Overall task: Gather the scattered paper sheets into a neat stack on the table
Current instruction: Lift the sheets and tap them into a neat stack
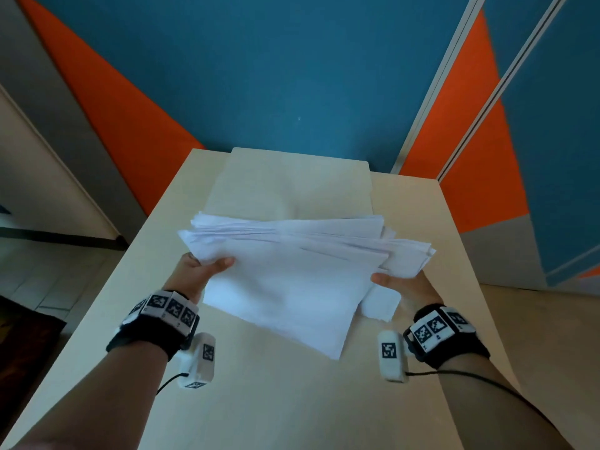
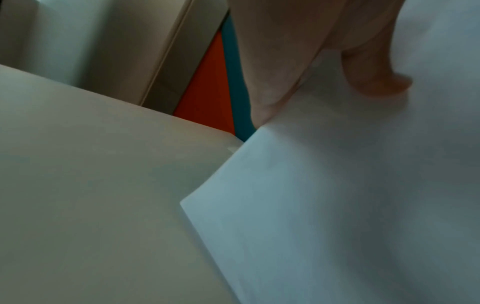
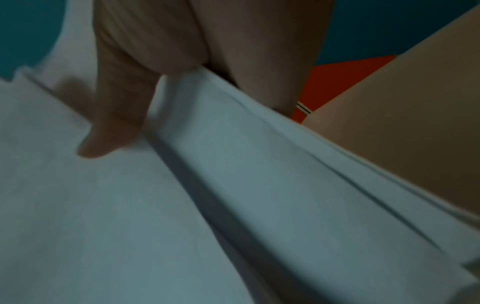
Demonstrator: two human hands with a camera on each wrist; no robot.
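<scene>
A thick, uneven bundle of white paper sheets [image 1: 285, 264] is held up above the light wooden table [image 1: 259, 401], its edges fanned and misaligned. My left hand [image 1: 201, 267] grips the bundle's left edge, thumb on top [image 2: 374, 67]. My right hand [image 1: 399, 284] grips the right edge, thumb lying over the top sheet [image 3: 114, 127] with fingers underneath. The sheets [image 2: 337, 205] fill most of both wrist views, and their layered edges [image 3: 285, 174] show in the right one. One small white corner [image 1: 381, 303] sticks out under the bundle by my right hand.
A large pale sheet or mat [image 1: 292, 186] lies flat at the table's far end. Behind the table is a blue and orange wall [image 1: 292, 66]. Floor drops away past the table's left edge [image 1: 48, 271] and right edge [image 1: 552, 319].
</scene>
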